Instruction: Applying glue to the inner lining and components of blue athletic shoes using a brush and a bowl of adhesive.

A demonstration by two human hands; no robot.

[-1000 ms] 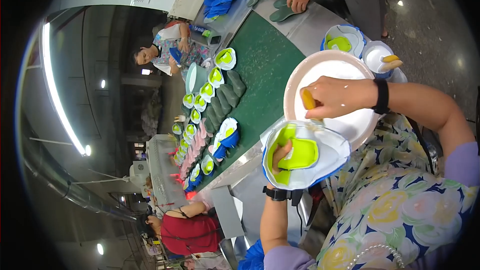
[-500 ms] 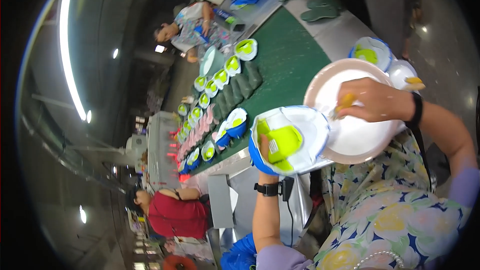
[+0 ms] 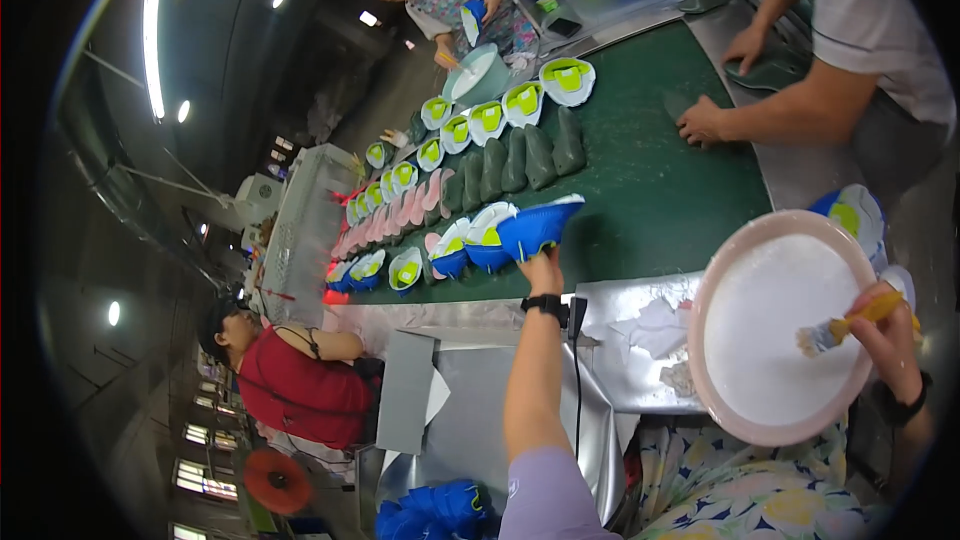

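Note:
My left hand (image 3: pixel 543 272) reaches out over the near edge of the green conveyor belt (image 3: pixel 640 210). Its fingers are closed round the underside of a blue shoe upper (image 3: pixel 535 228) with a white inner edge, beside other blue-and-white uppers (image 3: pixel 487 240) with lime-green tongues. At the right, my right hand (image 3: pixel 890 342) grips a brush (image 3: pixel 868 310) by its yellow handle. The pale bristles hang over a pink basin (image 3: pixel 712 392) holding white liquid. Another upper (image 3: pixel 860 215) lies partly hidden behind the basin's far rim.
Dark green shoe lasts (image 3: pixel 515 160) and pink pieces (image 3: pixel 400 208) line the belt, with more uppers (image 3: pixel 566 80) beyond. Across it, a person (image 3: pixel 470 0) brushes an upper over a pale green basin (image 3: pixel 478 75). Another person's hands (image 3: pixel 705 122) rest at the belt's right; a person in red (image 3: pixel 300 380) sits left.
My left hand has carried the upper from beside the basin forward and left to the belt, turning it blue side toward me. My right hand has shifted right with the brush, and the view has shifted.

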